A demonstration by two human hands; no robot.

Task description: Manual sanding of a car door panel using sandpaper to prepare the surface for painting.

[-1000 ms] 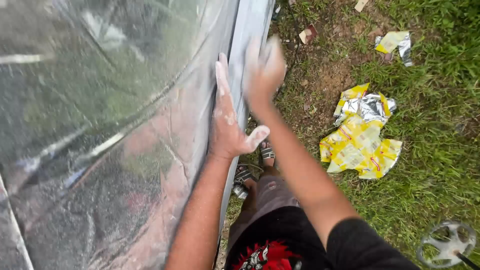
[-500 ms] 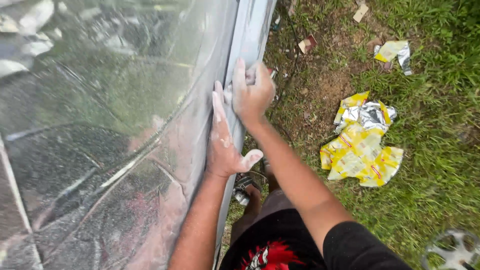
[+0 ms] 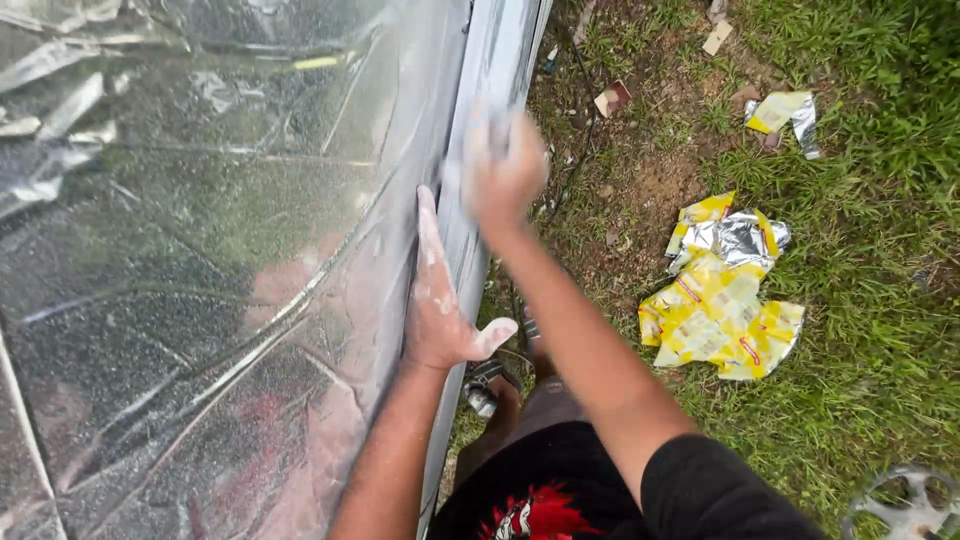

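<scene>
i log a silver foil sheet (image 3: 200, 280) under my left hand (image 3: 437, 300), pressed flat with fingers spread, its edge strip (image 3: 490, 90) beneath my blurred right hand (image 3: 503, 170), grip unreadable, yellow wrappers (image 3: 720, 310) well right.

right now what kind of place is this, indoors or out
Outdoors, probably a rough yard or field edge. Patchy grass and bare dirt lie below, littered with torn yellow wrappers. The left hand presses flat on a big silvery foil sheet; the right hand is blurred.

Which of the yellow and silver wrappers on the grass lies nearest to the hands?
The big crumpled wrapper pile right of the right hand; the smaller wrapper lies farther off.
</scene>
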